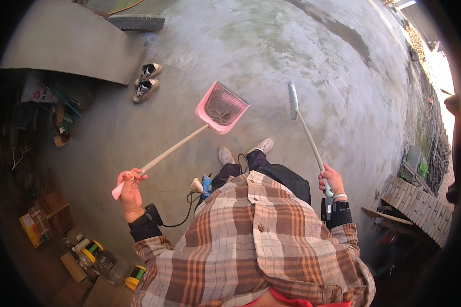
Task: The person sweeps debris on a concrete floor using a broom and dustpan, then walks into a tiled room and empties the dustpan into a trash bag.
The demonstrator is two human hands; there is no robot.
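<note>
My left hand (131,189) is closed around the upper handle of a long-handled pink dustpan (202,111). Its pan lies ahead of my feet, with some dry debris inside. On the right, my right hand (331,180) grips a long-handled brush (294,100) by the pale green end of its handle. The bristles of the brush face left, towards the dustpan, and the two tools are apart. Whether the pan and the brush head touch the floor I cannot tell.
A pair of worn shoes (147,83) sits on the concrete floor (184,153) at the left, near a tyre (136,23). Plastic bottles (105,261) and a cardboard box (53,215) stand at the lower left. A slatted wooden panel (418,210) is at the right.
</note>
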